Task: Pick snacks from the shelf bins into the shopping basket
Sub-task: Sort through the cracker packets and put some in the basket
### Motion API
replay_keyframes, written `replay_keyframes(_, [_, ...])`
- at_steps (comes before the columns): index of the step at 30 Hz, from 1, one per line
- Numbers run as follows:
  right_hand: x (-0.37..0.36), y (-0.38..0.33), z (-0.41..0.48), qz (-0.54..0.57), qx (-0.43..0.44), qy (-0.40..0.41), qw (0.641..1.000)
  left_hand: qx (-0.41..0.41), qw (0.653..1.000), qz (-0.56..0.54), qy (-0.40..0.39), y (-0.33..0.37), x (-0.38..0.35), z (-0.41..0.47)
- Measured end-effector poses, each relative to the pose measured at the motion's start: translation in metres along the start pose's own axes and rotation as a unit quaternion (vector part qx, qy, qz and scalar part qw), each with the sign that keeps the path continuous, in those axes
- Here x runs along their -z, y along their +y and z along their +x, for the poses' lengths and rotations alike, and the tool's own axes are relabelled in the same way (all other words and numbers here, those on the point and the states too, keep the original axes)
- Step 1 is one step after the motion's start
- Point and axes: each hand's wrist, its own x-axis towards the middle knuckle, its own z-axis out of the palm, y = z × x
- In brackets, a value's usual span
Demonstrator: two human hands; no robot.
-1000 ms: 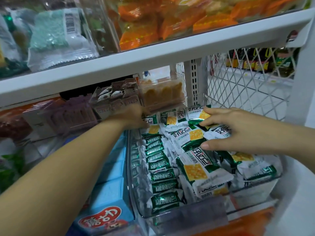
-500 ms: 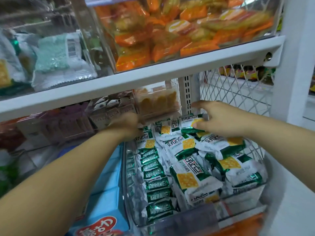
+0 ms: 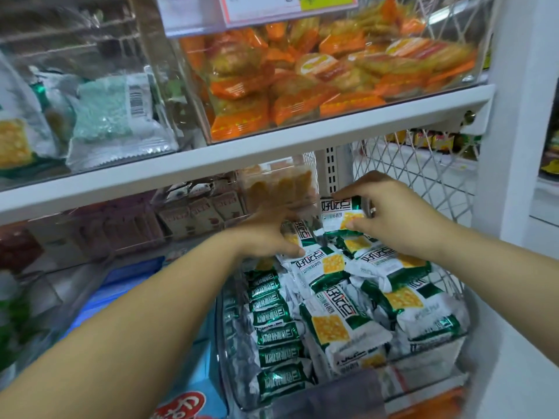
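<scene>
Green-and-white cracker packet (image 3: 343, 214), pinched by our right hand (image 3: 399, 219) at the clear bin's (image 3: 233, 373) twelve o'clock end, sits above the heap (image 3: 332, 325) so it comes free. At its nine o'clock our left hand (image 3: 263, 234) curls round a neighbouring packet (image 3: 298, 235), probably a second pick.

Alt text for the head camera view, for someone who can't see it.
Two hands reach into a clear bin of green-and-white cracker packets: the right hand pinches a rear packet, the left hand grips a neighbouring packet. Orange snacks fill the upper bin.
</scene>
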Motion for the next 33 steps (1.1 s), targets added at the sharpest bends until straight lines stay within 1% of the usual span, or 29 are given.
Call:
replay_keyframes(2, [0.000,0.002,0.000,0.016,-0.005,0.024,1.000,0.003,1.000,0.004,-0.006,-0.001,0.003,-0.001])
replay_keyframes(4, [-0.003,0.003,-0.002,0.018,-0.002,0.028,0.999,0.014,0.999,-0.033,0.001,-0.003,0.005,-0.003])
replay_keyframes(7, [-0.009,0.000,-0.007,0.025,-0.009,-0.012,1.000,0.024,0.997,-0.072,0.018,-0.005,0.004,-0.007])
replay_keyframes(10, [-0.009,-0.003,-0.009,0.058,-0.011,-0.024,0.998,0.034,0.992,-0.109,0.050,-0.005,0.004,-0.008])
replay_keyframes(11, [-0.008,-0.004,-0.009,0.068,-0.010,-0.018,0.997,0.038,0.989,-0.127,0.064,-0.004,0.006,-0.009])
replay_keyframes(13, [-0.007,-0.006,-0.008,0.101,-0.018,0.013,0.995,0.050,0.976,-0.175,0.116,-0.004,0.012,-0.012])
replay_keyframes(14, [-0.006,-0.008,-0.008,0.125,-0.028,0.030,0.991,0.052,0.966,-0.202,0.152,-0.004,0.015,-0.015])
replay_keyframes(16, [-0.004,-0.013,-0.007,0.203,-0.052,0.041,0.977,0.071,0.944,-0.259,0.190,-0.005,0.017,-0.022])
replay_keyframes(18, [-0.002,-0.020,-0.008,0.309,-0.051,0.010,0.950,0.093,0.914,-0.350,0.181,-0.007,0.013,-0.029])
replay_keyframes(19, [-0.002,-0.024,-0.010,0.337,-0.046,-0.013,0.940,0.094,0.896,-0.401,0.167,-0.007,0.010,-0.033])
replay_keyframes(21, [-0.006,-0.030,-0.016,0.349,-0.040,-0.050,0.935,0.090,0.859,-0.488,0.127,-0.007,0.005,-0.042])
replay_keyframes(24, [-0.010,-0.038,-0.025,0.352,-0.038,-0.065,0.933,0.084,0.814,-0.571,0.066,-0.008,-0.002,-0.056])
replay_keyframes(28, [-0.007,-0.041,-0.024,0.340,-0.026,-0.070,0.937,0.068,0.782,-0.619,0.036,-0.007,0.000,-0.068])
replay_keyframes(30, [-0.007,-0.043,-0.022,0.321,-0.018,-0.069,0.944,0.051,0.786,-0.617,-0.001,-0.006,0.005,-0.071])
replay_keyframes(31, [-0.007,-0.044,-0.021,0.309,-0.014,-0.067,0.949,0.038,0.804,-0.593,-0.019,-0.005,0.008,-0.073])
replay_keyframes(33, [-0.007,-0.049,-0.020,0.296,-0.008,-0.065,0.953,0.019,0.861,-0.507,-0.034,-0.002,0.011,-0.077])
